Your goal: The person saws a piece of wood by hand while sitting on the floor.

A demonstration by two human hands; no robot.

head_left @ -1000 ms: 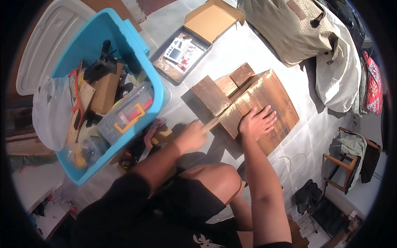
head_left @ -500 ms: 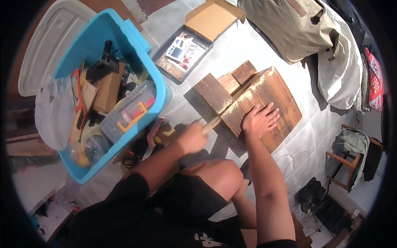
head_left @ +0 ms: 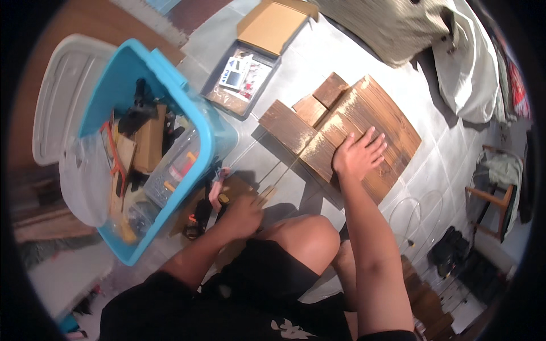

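Observation:
I kneel on a tiled floor over a stack of dark wooden boards [head_left: 392, 122] dusted with pale sawdust. My right hand [head_left: 357, 156] lies flat on the boards with its fingers spread, pinning them down. My left hand [head_left: 242, 215] is closed round the handle of a thin hand saw [head_left: 290, 167]. The saw blade runs from my left hand up and to the right, onto the near edge of the boards. Two small wooden blocks [head_left: 321, 99] rest at the far side of the stack.
An open blue plastic bin [head_left: 213, 133] full of tools and boxes stands at my left, with its whitish lid [head_left: 62, 102] beyond. Small tools [head_left: 205, 210] lie by the bin. An open cardboard box [head_left: 273, 25], a beige bag [head_left: 392, 23] and a wooden chair [head_left: 489, 193] surround the floor.
My left hand has drawn the saw back toward my body, away from the boards. My right hand stays pressed on the wood.

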